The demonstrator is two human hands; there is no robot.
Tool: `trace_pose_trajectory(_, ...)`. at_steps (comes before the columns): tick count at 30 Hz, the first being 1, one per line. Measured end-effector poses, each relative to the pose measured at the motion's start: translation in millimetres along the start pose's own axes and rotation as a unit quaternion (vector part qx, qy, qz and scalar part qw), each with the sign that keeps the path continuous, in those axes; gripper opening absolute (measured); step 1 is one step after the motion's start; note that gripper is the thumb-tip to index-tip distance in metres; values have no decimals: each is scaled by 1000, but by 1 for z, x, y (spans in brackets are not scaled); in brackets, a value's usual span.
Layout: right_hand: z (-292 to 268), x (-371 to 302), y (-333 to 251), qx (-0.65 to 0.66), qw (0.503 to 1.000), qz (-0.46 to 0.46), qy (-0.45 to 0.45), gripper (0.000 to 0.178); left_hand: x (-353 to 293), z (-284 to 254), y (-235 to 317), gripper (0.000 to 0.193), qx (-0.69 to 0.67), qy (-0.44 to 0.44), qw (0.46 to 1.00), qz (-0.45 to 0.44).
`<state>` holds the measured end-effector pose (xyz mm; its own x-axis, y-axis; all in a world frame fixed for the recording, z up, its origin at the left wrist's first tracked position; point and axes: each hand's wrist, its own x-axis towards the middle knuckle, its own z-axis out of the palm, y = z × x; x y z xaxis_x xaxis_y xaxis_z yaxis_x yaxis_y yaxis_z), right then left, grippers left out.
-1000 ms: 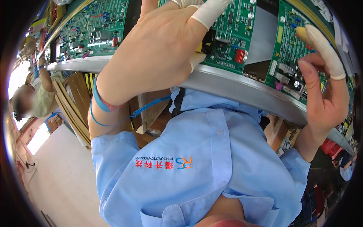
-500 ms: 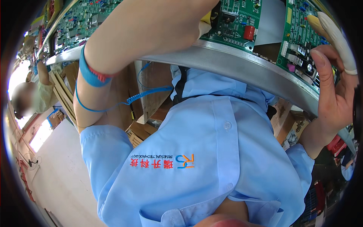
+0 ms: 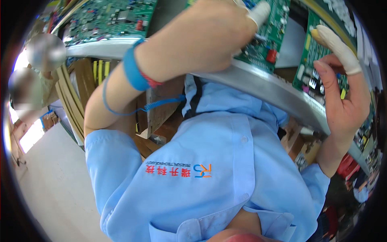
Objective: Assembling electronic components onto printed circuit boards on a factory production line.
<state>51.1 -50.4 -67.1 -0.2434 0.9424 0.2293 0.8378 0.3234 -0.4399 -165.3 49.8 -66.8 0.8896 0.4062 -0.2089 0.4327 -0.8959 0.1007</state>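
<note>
My left hand (image 3: 213,34) reaches across the metal bench edge, over the middle green circuit board (image 3: 279,30), which has a red component near its front. A white finger cot (image 3: 259,14) covers one outstretched fingertip; the other fingers are mostly hidden behind the hand, so any held item cannot be seen. My right hand (image 3: 346,88) is raised beside the right-hand circuit board (image 3: 303,68), thumb and cot-covered index finger apart, with nothing visible between them. A blue wrist strap (image 3: 135,66) circles my left wrist, its coiled cord (image 3: 165,103) running to my waist.
The curved metal rail (image 3: 278,85) borders the bench front. More populated circuit boards (image 3: 109,22) lie at the far left. Long brown strips (image 3: 68,99) stand below them, near another person (image 3: 44,76). A pale flat surface (image 3: 56,177) spreads at lower left.
My left hand has shifted right along the middle board, and its cot-covered finger now shows. The right hand has moved slightly left and down. The whole view has shifted a little.
</note>
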Motion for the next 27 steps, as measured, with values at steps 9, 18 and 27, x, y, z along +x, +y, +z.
trace_pose_trajectory(9,77,147,-17,39,979,-178,-90,22,-91,10,-25,60,-37,244,959,-136)
trace_pose_trajectory(18,110,189,-68,-149,930,-191,-275,19,-215,16,-210,35,113,143,872,-455)
trace_pose_trajectory(27,90,166,-43,-175,927,-111,-311,28,-186,70,-292,57,124,59,876,-462)
